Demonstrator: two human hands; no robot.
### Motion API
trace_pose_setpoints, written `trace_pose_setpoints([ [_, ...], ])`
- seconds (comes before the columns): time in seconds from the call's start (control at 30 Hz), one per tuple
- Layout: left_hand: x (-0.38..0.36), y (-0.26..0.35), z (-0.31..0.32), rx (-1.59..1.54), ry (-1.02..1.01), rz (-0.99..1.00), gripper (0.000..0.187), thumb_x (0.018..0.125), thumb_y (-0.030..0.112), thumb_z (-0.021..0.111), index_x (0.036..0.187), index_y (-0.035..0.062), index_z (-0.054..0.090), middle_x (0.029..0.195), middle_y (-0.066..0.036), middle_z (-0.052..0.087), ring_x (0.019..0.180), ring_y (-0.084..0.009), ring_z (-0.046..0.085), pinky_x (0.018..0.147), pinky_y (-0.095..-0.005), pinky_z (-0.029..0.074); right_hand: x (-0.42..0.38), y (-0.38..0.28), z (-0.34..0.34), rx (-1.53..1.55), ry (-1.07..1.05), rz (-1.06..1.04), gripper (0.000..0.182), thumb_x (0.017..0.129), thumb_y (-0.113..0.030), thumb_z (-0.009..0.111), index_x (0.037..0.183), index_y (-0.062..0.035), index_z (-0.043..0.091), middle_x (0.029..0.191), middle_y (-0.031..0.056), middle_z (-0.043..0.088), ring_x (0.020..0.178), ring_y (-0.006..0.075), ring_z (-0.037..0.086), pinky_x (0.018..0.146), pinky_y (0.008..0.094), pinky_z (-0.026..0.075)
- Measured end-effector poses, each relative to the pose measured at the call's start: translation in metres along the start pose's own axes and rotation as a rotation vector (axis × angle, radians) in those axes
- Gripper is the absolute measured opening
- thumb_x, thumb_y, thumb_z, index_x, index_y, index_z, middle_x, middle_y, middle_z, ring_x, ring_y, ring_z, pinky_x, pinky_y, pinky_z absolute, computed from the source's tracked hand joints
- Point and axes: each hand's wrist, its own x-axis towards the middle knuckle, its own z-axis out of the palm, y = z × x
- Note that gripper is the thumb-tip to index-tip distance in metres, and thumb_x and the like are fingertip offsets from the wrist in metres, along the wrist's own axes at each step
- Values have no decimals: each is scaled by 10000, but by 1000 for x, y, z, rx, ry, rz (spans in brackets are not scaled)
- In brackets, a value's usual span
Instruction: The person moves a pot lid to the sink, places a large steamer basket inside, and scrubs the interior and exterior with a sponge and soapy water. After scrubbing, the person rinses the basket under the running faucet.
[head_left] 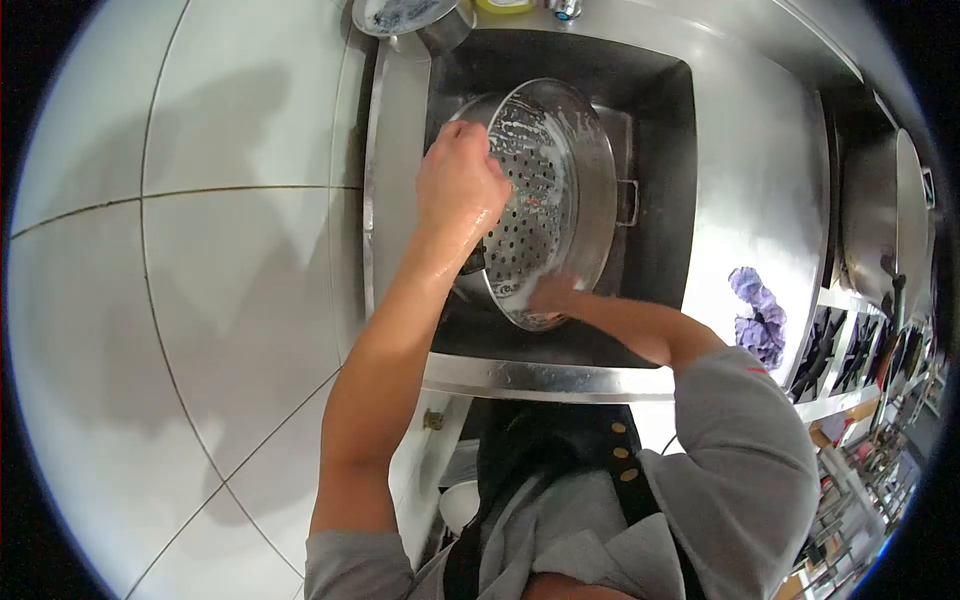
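The fingers of the left hand [458, 180] are curled tight into a fist inside the steamer pot [545, 200]. They press on its perforated bottom, and probably they close on a small scrubber, but I cannot see it. The fingers of the right hand [553, 296] are bent over the lower rim of the pot and grip it there, so the pot stands tilted on its side with the open mouth turned to the person.

The pot is in the sink [660, 90], a deep dark basin set into the steel bench [745, 170]. White foam lies on the inner wall and on the holes, and both forearms shine with water.

I judge the pot as stiff metal, not fragile, and rather light for its size because the wall is thin and the bottom is full of holes. With the soap it must be very slippery. The rim is a good place to hold, as the right hand does now. The small side handle [627, 202] would give a surer hold if the pot must be lifted.

Further out, another pan [405, 14] stands at the top corner of the sink. A purple cloth [758, 315] lies on the bench to the right. White tiles [200, 250] cover the wall to the left.
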Motion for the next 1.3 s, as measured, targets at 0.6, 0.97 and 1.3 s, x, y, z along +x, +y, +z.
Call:
trace_pose_setpoints([
  [0.6, 2, -4, 6, 0, 19, 128, 108, 707, -46, 536, 809, -15, 551, 932, -159, 602, 710, -288, 580, 660, -364, 476, 23, -51, -110, 723, 1160, -897, 551, 812, -52, 521, 1338, 30, 379, 1307, 276, 420, 1183, 446, 383, 1018, 502, 298],
  [0.97, -5, 4, 3, 17, 0, 60, 91, 710, -37, 550, 797, -12, 551, 763, -136, 582, 646, -257, 577, 625, -339, 467, 94, 10, -78, 926, 928, -198, 370, 840, -37, 474, 1206, 15, 486, 1141, 223, 527, 1129, 345, 487, 1026, 415, 357],
  [1.3, -1, -4, 4, 25, 31, 94, 84, 708, -34, 550, 790, -15, 550, 751, -132, 575, 653, -267, 568, 624, -364, 460, 144, 15, 0, 772, 776, 194, 460, 771, -47, 526, 1216, 57, 486, 1189, 213, 499, 1057, 338, 500, 953, 446, 379],
])
